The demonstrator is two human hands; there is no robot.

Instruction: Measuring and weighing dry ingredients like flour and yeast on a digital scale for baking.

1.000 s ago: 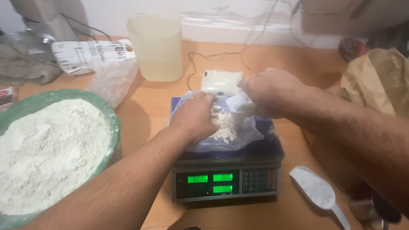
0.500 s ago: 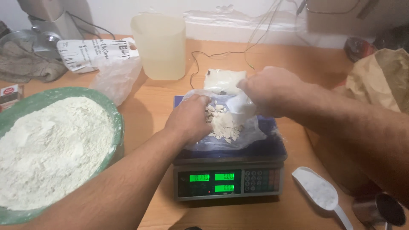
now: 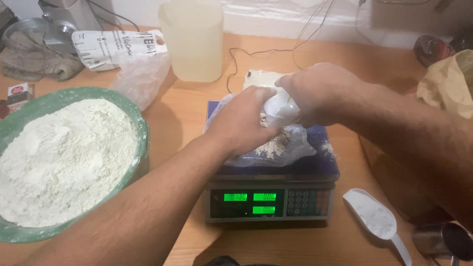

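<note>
While the left hand [image 3: 241, 123] presses the clear bag [image 3: 286, 143] on the scale [image 3: 276, 197], the right hand [image 3: 315, 93] pinches its neck

Counter [image 3: 187, 106]: warm orange-brown wood grain. Bowl [image 3: 140, 125] at left edge: green rim, filled with off-white flour [image 3: 64, 157]. Scale [image 3: 273, 197]: dark blue platform, grey front, bright green display digits. Plastic bag [image 3: 288, 143] on platform: clear, streaked pale cream. Scoop [image 3: 372, 216] near right front corner: white. Jug [image 3: 192, 42] at back edge: translucent, yellowish.
</note>
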